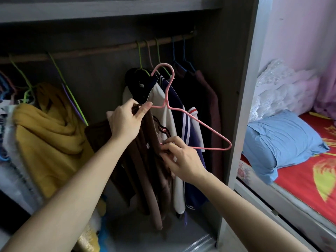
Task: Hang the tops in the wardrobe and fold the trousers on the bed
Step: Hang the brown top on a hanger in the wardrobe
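Observation:
A pink wire hanger [190, 117] is held up in front of the open wardrobe, its left arm tucked inside a brown top [145, 160] that droops below. My left hand [127, 120] pinches the brown top's shoulder together with the hanger's left arm. Lower down, my right hand [181, 159] pinches the top's neckline at the hanger's bottom bar. The hanger's hook is free, below the wooden rail [109, 49].
On the rail hang a cream-and-navy top [174, 110], dark tops [205, 99] on blue hangers and a mustard garment [51, 135] at the left. The wardrobe's grey side panel [243, 106] stands right. Beyond it lies the bed [300, 188] with a blue pillow [278, 142].

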Tool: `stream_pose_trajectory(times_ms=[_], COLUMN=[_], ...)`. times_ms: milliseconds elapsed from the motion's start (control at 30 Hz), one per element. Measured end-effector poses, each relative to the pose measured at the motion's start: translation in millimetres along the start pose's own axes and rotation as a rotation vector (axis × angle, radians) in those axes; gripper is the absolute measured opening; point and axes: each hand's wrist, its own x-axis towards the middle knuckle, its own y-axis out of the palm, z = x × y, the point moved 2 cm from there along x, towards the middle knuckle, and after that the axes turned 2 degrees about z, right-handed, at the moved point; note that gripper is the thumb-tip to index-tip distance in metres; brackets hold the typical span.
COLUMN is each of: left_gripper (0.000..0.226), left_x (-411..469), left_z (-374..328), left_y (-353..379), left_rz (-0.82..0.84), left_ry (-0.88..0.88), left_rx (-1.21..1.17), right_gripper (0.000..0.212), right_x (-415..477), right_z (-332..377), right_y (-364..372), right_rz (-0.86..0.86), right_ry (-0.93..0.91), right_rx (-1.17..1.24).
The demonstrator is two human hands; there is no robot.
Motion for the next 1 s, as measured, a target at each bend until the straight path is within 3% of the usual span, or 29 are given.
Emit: stream_pose_trajectory(times_ms=[67, 167, 267, 367, 533, 767, 900, 1000], left_gripper=[0.058, 0.062, 0.061, 0.067, 0.08, 0.08, 0.086, 0.08], left_x=[-1.7, -3.9, -0.7, 2.6, -2.3, -3.0, -4.8, -4.2], left_z=[5.4, 11.9, 26.9, 51.0, 75.3, 81.3, 81.7, 86.0], left_y=[0.8, 3.6, -1.8, -11.8, -17.9, -19.0, -15.6, -11.4], left_rz=[-0.003, -0.013, -0.086, -0.098, -0.057, -0.015, 0.0, 0.025], left_ry=[-0.01, -0.034, -0.082, -0.158, -0.204, -0.2, -0.186, -0.21], left_rx=[0.015, 0.05, 0.087, 0.109, 0.075, 0.009, 0.007, -0.031], right_gripper=[0.009, 0.01, 0.02, 0.029, 0.034, 0.028, 0.02, 0.04], right_x=[-3.1, -8.4, -24.1, -45.3, -57.2, -54.0, -52.2, -55.6], right_z=[5.9, 5.1, -17.3, -45.0, -65.4, -67.9, -65.3, -63.7], right_y=[0.6, 3.1, -5.3, -26.0, -55.1, -76.6, -76.7, -71.3], right_rz=[0.049, 0.258, 0.324, 0.304, 0.183, 0.097, 0.036, 0.016], right_ry=[0.041, 0.209, 0.303, 0.288, 0.192, 0.141, 0.201, 0.261], right_rx=[0.156, 0.376, 0.18, -0.119, -0.264, -0.377, -0.327, -0.251])
